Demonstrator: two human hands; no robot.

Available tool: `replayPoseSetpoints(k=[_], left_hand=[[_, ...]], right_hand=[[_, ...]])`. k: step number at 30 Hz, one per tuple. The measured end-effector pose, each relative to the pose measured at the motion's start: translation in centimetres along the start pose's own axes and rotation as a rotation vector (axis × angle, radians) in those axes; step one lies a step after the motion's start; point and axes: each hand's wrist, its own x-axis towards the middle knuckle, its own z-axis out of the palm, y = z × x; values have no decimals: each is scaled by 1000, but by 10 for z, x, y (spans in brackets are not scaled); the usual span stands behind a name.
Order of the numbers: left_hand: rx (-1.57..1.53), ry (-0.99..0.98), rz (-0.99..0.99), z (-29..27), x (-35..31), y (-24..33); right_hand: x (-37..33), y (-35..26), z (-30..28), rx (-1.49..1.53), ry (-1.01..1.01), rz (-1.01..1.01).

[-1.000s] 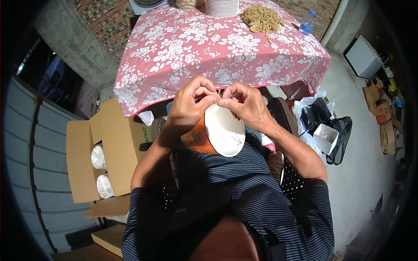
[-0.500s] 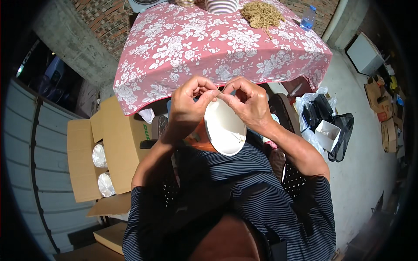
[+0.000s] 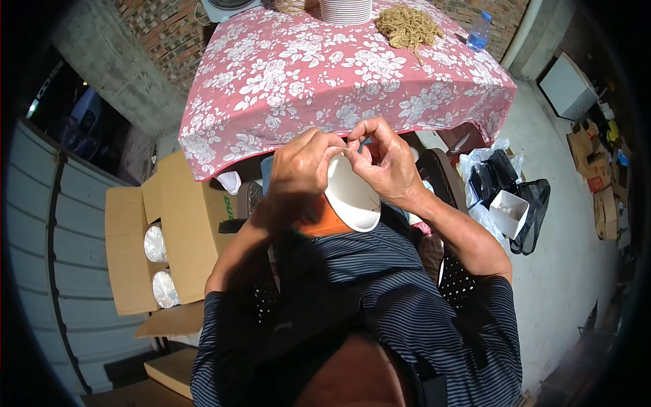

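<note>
Above my lap, a paper tub (image 3: 352, 193) lies tilted, its white inside facing up and to the right and its orange outer wall showing on the left. At the tub's far rim, my left hand (image 3: 306, 166) has its fingers pinched together on a thin pale string (image 3: 344, 148), its back turned upward. My right hand (image 3: 388, 166) meets it there, thumb and forefinger closed on the same string. A small dark strand end shows inside the tub near its lower right edge. Fingers partly hide the far rim.
Ahead stands a table with a pink floral cloth (image 3: 291, 74), bearing a stack of white lids or plates (image 3: 346, 10), a heap of tan twine (image 3: 410, 28) and a water bottle (image 3: 479, 32). An open carton (image 3: 180, 230) is at left; bags (image 3: 498, 176) lie at right.
My left hand has rolled over and shifted right, so its back now shows. The tub's opening looks narrower and has turned slightly. Both hands stay together at the rim.
</note>
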Motion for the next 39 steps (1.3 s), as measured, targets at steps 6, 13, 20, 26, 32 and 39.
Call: replayPoseSetpoints(k=[6,13,20,26,32,39], left_hand=[[-381,-298,-326,-17,9,-12],[-726,-441,-494,-18,13,-21],[-734,-354,-519,-14,11,-21],[-578,-307,-505,-8,10,-18],[-768,-254,-505,-6,9,-25],[-978,-258,-556,-19,7,-33]], right_hand=[[3,-2,-9,58,-121,170],[6,-3,-8,-87,-71,-154],[3,-14,-14,-93,-111,-69],[4,-4,-11,-58,-75,11],[6,0,-19,-71,-139,60],[14,-11,-31,-37,-216,445]])
